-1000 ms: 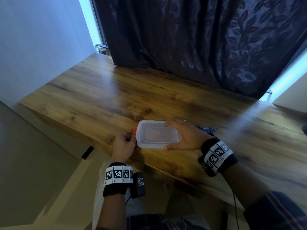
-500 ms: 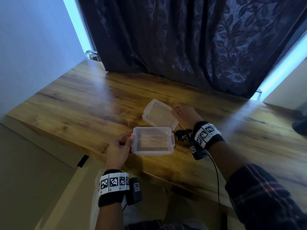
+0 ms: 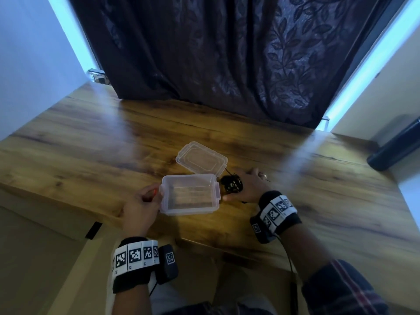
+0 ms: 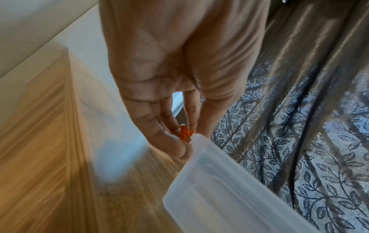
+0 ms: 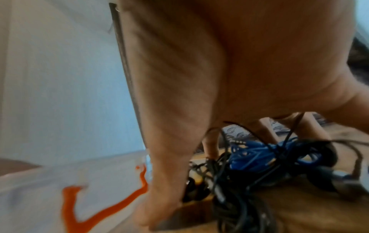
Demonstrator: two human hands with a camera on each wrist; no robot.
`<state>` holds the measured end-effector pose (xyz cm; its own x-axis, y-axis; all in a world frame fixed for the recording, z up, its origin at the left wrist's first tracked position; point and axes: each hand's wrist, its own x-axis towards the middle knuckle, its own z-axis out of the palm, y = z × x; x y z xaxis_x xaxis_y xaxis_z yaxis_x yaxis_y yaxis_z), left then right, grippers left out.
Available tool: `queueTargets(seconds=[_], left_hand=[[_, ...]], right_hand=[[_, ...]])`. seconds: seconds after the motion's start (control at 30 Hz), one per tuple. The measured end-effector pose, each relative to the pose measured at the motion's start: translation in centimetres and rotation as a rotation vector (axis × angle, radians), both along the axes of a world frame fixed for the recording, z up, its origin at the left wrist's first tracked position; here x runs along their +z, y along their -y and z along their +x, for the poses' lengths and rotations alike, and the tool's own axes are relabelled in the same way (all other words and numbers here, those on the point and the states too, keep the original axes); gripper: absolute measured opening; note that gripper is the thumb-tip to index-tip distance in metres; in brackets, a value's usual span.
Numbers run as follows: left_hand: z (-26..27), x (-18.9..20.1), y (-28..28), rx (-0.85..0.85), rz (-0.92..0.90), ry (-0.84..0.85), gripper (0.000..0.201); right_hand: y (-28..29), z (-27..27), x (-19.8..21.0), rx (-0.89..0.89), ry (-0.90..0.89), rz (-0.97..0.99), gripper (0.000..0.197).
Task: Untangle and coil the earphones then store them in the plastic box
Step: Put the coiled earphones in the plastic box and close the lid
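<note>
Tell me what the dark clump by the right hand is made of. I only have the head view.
Observer: The right wrist view shows the earphones as a tangle of black cable with a blue cable bundled into it.
Operator: Is the right hand gripping it?
Observer: Not plainly. The right hand arches over the tangle with its thumb tip down on the table beside the plastic box. No finger clearly curls round a cable.
Operator: And the orange bit at the left hand?
Observer: In the left wrist view, the left hand pinches a small orange piece right at the box's corner. I cannot tell what it is.
</note>
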<state>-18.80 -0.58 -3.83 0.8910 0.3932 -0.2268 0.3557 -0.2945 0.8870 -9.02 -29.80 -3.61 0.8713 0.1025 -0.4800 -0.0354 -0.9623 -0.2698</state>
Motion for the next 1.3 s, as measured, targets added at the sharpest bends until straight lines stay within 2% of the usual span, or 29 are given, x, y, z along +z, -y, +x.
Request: queueTargets(seconds=[0.1, 0.2, 0.3, 0.4, 0.53, 0.67, 0.77, 0.93, 1.13, 1.3], left_hand=[[-0.3, 0.1, 0.2, -0.005, -0.017, 0.006, 0.027], [-0.3, 0.2, 0.4, -0.019, -0.021, 0.009, 0.026], [-0.4, 0.5, 0.7, -0.018, -0.036, 0.032, 0.026], [-0.5, 0.1, 0.8, -0.021, -0.021, 0.028, 0.027], [-0.4, -0.1, 0.9, 0.002, 0.001, 0.041, 0.026], [-0.4, 0.0, 1.1, -0.009, 0.005, 0.056, 0.025], [-0.4, 0.1, 1.1, -0.010, 0.006, 0.054, 0.024], [-0.7, 0.3, 1.3, 0.000, -0.032, 0.055, 0.016], [-0.9, 0.6, 1.6, 0.019, -0.047, 0.058, 0.027], [-0.7, 0.5, 1.5, 0.011, -0.075, 0.054, 0.026]], right_hand=[[-0.7, -0.6, -0.9, 0.058, 0.040, -0.063, 0.082], [-0.2, -1.5, -0.6, 0.088, 0.125, -0.023, 0.063], [1.0, -1.7, -0.4, 0.107, 0.153, 0.041, 0.054], [2.4, -1.7, 0.4, 0.032, 0.154, 0.071, 0.050], [3.7, -1.8, 2.3, -0.036, 0.146, 0.154, 0.053], [2.8, -2.0, 5.3, -0.040, 0.266, 0.271, 0.047], [-0.2, -2.1, 7.9, 0.056, 0.336, 0.360, 0.047], [-7.0, -3.3, 8.7, 0.280, 0.248, 0.510, 0.044], [-11.4, -4.8, 4.6, 0.276, 0.156, 0.244, 0.047], [-10.5, -5.5, 4.2, 0.318, 0.182, 0.217, 0.080]])
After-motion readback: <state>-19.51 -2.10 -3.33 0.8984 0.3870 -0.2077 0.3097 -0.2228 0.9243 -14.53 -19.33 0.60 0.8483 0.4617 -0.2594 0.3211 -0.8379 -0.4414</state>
